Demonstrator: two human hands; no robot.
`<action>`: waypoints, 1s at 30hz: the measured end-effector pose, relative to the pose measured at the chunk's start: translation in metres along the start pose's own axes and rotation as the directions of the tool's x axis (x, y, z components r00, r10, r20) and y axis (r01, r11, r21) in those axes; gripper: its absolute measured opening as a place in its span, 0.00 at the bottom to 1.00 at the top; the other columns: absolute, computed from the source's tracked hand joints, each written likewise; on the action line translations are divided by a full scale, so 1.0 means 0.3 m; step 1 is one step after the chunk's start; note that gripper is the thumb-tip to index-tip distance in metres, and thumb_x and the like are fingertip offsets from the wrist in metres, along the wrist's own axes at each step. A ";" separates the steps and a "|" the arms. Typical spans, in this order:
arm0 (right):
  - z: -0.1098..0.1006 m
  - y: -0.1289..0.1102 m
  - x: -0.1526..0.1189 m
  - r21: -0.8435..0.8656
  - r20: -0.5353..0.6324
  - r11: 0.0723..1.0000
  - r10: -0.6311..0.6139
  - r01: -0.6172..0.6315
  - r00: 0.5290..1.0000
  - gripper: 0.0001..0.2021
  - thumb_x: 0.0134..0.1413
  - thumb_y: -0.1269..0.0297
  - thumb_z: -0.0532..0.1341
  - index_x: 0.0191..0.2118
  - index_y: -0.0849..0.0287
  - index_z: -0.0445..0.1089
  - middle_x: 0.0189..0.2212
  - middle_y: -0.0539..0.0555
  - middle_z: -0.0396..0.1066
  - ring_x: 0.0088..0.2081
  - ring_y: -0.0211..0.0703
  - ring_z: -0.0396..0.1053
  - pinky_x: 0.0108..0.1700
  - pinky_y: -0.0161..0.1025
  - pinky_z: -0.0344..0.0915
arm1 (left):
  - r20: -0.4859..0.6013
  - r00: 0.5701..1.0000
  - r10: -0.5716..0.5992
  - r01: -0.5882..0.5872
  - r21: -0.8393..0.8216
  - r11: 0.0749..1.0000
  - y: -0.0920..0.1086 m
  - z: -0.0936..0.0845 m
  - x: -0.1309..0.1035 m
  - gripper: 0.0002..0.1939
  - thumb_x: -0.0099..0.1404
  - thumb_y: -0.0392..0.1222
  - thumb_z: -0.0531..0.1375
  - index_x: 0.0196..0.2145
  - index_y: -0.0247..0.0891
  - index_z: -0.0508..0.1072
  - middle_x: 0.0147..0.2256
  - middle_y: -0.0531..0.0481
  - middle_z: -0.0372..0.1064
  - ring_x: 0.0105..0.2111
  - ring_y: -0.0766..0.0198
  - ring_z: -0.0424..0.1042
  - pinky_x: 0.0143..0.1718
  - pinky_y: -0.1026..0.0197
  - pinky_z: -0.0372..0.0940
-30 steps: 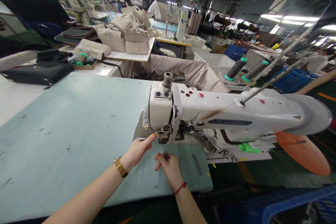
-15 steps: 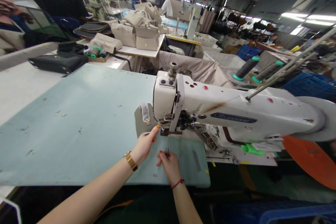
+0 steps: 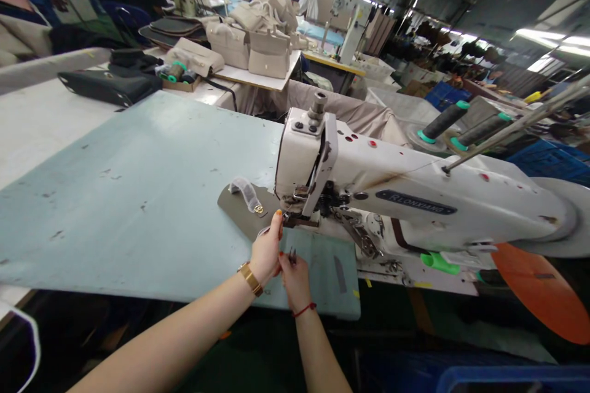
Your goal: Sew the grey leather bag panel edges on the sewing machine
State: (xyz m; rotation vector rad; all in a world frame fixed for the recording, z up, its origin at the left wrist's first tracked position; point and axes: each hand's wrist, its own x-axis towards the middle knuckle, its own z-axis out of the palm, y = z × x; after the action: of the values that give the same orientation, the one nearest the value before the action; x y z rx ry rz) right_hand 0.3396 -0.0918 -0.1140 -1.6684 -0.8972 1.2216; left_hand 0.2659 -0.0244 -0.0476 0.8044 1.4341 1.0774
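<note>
A grey-brown flap panel (image 3: 240,211) lies on the pale blue tabletop, its inner end under the head of the white sewing machine (image 3: 299,153). On the panel is a strap piece in whitish wrap (image 3: 245,191) with a small gold-coloured clasp (image 3: 259,209). My left hand (image 3: 268,253), wearing a gold watch, pinches the panel's near edge beside the presser foot, thumb up. Just right of it and lower, my right hand (image 3: 295,277) is closed around small metal thread snips (image 3: 292,254); only their pointed tips show. The fingers of both hands are close together or touching.
Dark thread cones (image 3: 445,121) stand behind the machine arm. A black bag (image 3: 110,87) and a box with spools (image 3: 177,77) sit at the far left. Beige handbags (image 3: 270,52) crowd a table behind. An orange disc (image 3: 539,295) is at the right.
The panel has turned, its outer end swinging left and toward me. My right hand has come closer to my left hand. The whole view has shifted slightly.
</note>
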 end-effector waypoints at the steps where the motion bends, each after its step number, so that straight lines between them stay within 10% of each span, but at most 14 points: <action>1: 0.002 0.000 0.000 0.003 -0.002 1.000 -0.003 0.003 1.000 0.20 0.55 0.50 0.55 0.28 0.63 0.72 0.15 0.49 0.66 0.19 0.37 0.63 0.23 0.32 0.56 | 0.013 1.000 0.009 -0.009 -0.003 1.000 0.006 -0.002 -0.005 0.25 0.59 0.64 0.54 0.18 0.39 0.62 0.18 0.55 0.55 0.21 0.66 0.53 0.22 0.63 0.49; 10: 0.022 -0.009 -0.019 0.073 -0.070 0.996 -0.049 0.054 0.996 0.15 0.54 0.57 0.57 0.28 0.64 0.74 0.15 0.50 0.68 0.22 0.38 0.66 0.29 0.32 0.60 | 0.318 0.946 0.064 -0.078 0.032 0.996 -0.075 -0.163 -0.089 0.20 0.56 0.57 0.60 0.36 0.36 0.69 0.24 0.55 0.62 0.25 0.65 0.59 0.27 0.64 0.56; 17: 0.041 0.005 -0.018 0.105 -0.119 0.994 -0.027 0.040 0.993 0.17 0.54 0.56 0.58 0.28 0.65 0.75 0.15 0.51 0.69 0.21 0.36 0.64 0.30 0.32 0.61 | 0.317 0.948 0.035 -0.117 0.245 0.962 -0.163 -0.326 -0.028 0.25 0.55 0.62 0.59 0.37 0.36 0.71 0.26 0.54 0.64 0.27 0.63 0.60 0.28 0.62 0.56; 30: 0.029 0.045 -0.110 0.154 -0.224 0.988 0.019 0.016 0.975 0.14 0.53 0.62 0.57 0.30 0.67 0.76 0.14 0.49 0.67 0.15 0.29 0.49 0.19 0.29 0.47 | 0.199 0.979 -0.047 -0.017 0.307 0.952 -0.222 -0.415 0.050 0.29 0.39 0.61 0.65 0.34 0.37 0.75 0.22 0.53 0.67 0.23 0.60 0.64 0.23 0.60 0.58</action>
State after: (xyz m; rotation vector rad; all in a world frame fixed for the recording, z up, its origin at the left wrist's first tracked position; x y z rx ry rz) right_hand 0.3235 -0.1247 -0.1163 -1.6429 -0.6463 1.0501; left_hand 0.1473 -0.0559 -0.1188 1.0920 1.4462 0.7423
